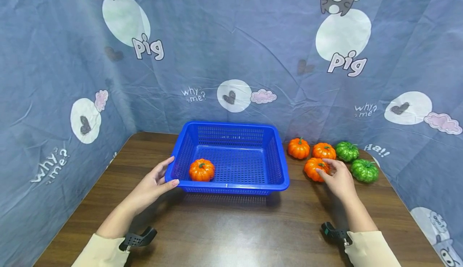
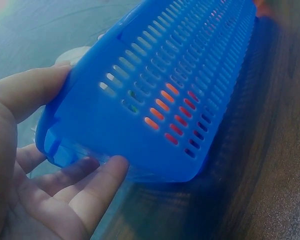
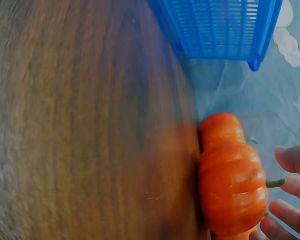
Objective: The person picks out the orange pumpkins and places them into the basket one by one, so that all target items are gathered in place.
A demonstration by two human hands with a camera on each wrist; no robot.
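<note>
My left hand (image 1: 153, 182) holds the near left corner of a blue plastic basket (image 1: 231, 185). In the left wrist view the thumb lies on the rim and the fingers are against the end wall. Inside the basket, at the front left, sits an orange pumpkin (image 1: 201, 170). Over on the right, my right hand (image 1: 340, 178) hovers around another orange pumpkin (image 1: 314, 169), thumb and fingers spread. The right wrist view has those fingertips close to the green stem of this pumpkin (image 3: 232, 187).
Behind the right hand's pumpkin stand two more orange pumpkins (image 1: 298, 148) (image 1: 324, 151). Two green pumpkins (image 1: 347, 151) (image 1: 364, 171) are at the far right. All rest on a brown wooden table (image 1: 231, 226), backed by a blue printed cloth (image 1: 231, 50).
</note>
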